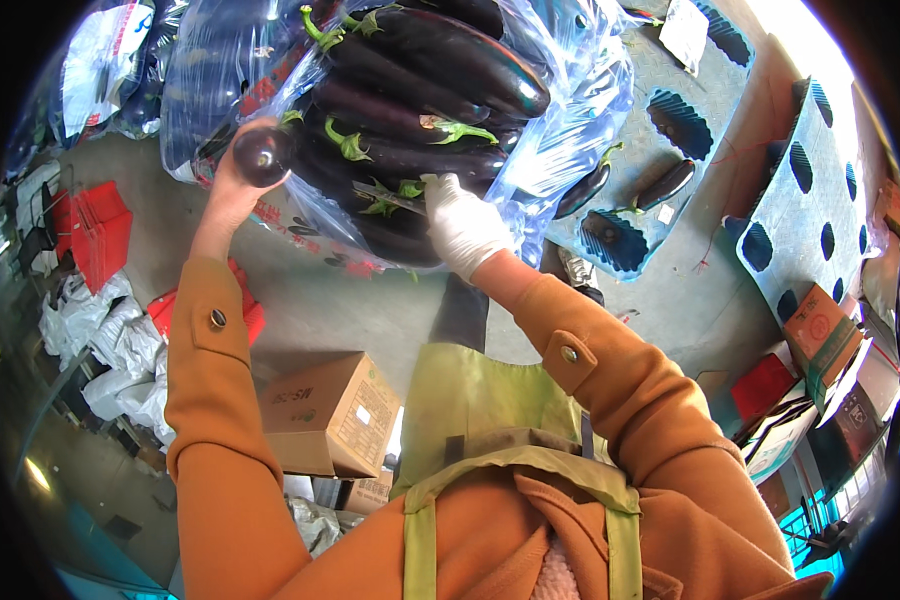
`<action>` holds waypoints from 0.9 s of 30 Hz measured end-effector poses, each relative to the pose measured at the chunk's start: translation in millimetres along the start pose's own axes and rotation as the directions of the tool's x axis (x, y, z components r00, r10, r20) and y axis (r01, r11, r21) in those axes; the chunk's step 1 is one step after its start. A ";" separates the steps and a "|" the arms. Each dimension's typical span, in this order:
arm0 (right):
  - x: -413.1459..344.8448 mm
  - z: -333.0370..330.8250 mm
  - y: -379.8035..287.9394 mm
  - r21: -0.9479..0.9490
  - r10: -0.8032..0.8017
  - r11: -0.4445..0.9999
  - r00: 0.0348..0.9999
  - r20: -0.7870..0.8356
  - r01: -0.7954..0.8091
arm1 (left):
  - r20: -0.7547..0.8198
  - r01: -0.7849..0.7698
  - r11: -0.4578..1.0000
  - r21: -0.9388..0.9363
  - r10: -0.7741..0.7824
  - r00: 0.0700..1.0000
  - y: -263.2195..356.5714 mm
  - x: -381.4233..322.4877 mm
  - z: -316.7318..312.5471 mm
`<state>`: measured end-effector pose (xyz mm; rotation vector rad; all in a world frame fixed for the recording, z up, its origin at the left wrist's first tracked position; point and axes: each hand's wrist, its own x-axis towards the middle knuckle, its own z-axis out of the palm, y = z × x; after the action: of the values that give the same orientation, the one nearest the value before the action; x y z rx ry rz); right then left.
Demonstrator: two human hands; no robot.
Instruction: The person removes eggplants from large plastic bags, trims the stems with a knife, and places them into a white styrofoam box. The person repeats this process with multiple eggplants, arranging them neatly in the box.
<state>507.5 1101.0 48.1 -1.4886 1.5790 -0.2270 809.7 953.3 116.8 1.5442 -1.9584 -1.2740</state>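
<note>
My bare left hand [241, 180] is closed around an eggplant [262, 156] whose rounded end faces me, at the left edge of an open clear plastic bag [570, 142]. My right hand [465, 225], in a white glove, holds a metal cutting tool [397, 196], probably scissors, its blade reaching left beside the green cap of an eggplant in the bag. Whether the blades touch the stem I cannot tell. Dark purple eggplants [412, 82] lie piled lengthwise in the bag, several with green stems.
Bagged eggplants [210, 82] stand at the upper left. A blue plastic pallet [645, 214] with loose eggplants is at the right, another pallet [784, 195] beyond it. Cardboard box [330, 412], red folded items [101, 229] and white plastic sacks [120, 352] are on the floor.
</note>
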 end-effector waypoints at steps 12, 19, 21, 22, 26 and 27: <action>35.1 -18.9 -3.6 -0.190 -0.178 0.960 0.972 0.153 0.206 | -0.128 -0.178 0.984 -0.022 0.174 0.976 16.0 -8.8 -4.0; -9.6 -54.3 -3.6 0.149 0.152 0.960 0.885 0.440 -0.239 | -0.240 -0.223 0.957 -0.188 0.175 0.955 40.4 -41.4 -11.1; -8.3 -55.3 0.1 0.128 0.260 0.934 0.882 0.393 -0.332 | -0.205 -0.233 0.954 -0.189 0.193 0.959 38.6 -43.4 -9.7; -6.2 -54.7 -0.1 0.170 0.186 0.950 0.909 0.372 -0.264 | -0.229 -0.216 0.957 -0.192 0.170 0.959 37.1 -43.8 -9.3; -4.4 -55.9 -18.5 0.272 0.061 0.950 0.942 0.329 -0.156 | -0.280 -0.158 0.970 -0.185 0.102 0.955 32.4 -41.3 -8.0; -8.7 -60.0 -24.5 0.386 0.030 0.902 0.920 0.391 -0.193 | -0.280 -0.156 0.971 -0.183 0.101 0.955 33.2 -41.7 -9.4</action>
<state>480.8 1076.0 102.4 -1.0261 1.2057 -0.1833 811.3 987.0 159.0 1.3828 -1.6731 -1.1078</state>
